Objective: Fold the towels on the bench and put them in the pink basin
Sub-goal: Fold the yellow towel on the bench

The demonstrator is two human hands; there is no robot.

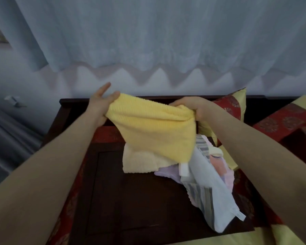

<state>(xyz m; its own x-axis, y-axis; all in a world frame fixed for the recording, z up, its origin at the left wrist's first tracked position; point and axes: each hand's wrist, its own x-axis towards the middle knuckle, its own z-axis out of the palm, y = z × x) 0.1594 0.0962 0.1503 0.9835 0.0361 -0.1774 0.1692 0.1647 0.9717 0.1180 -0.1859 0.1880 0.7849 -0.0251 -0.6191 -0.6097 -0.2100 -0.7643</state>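
Nearest the lens, two bare forearms reaching forward over a dark wooden tabletop [131, 200], about level with each other.

Just beyond, on the right half of that tabletop, an unfolded heap: pale blue towel [205, 183] lying long from the near edge toward the far side, striped towel [202, 145] showing behind it, lilac towel [166, 173] peeking out beneath, cream towel [140, 161] bunched at the heap's left.

Above the heap, held up by its top edge, the yellow towel [154, 128], long axis running left to right between the two hands. Hangs down to a point over the cream and blue towels; whether touching them, impossible to tell.

At the towel's left end, the left hand [99, 105]: grip pinching the cloth with the thumb on top, the other fingers straight and pointing away. At the right end, the right hand [193, 106]: grip curled tight round a bunched corner, knuckles up. Both hands equally far out and well apart, neither nearer the towel than the other.

Likely next, by judgement: bringing the two ends together for a first fold, or laying the cloth flat on the bare left part of the tabletop. Possible snag: the hanging point dragging on the heap.

Behind the right hand, a red and gold cushion [231, 105]; farther back, a pale curtain [148, 41] with a scalloped hem. No pink basin in view.
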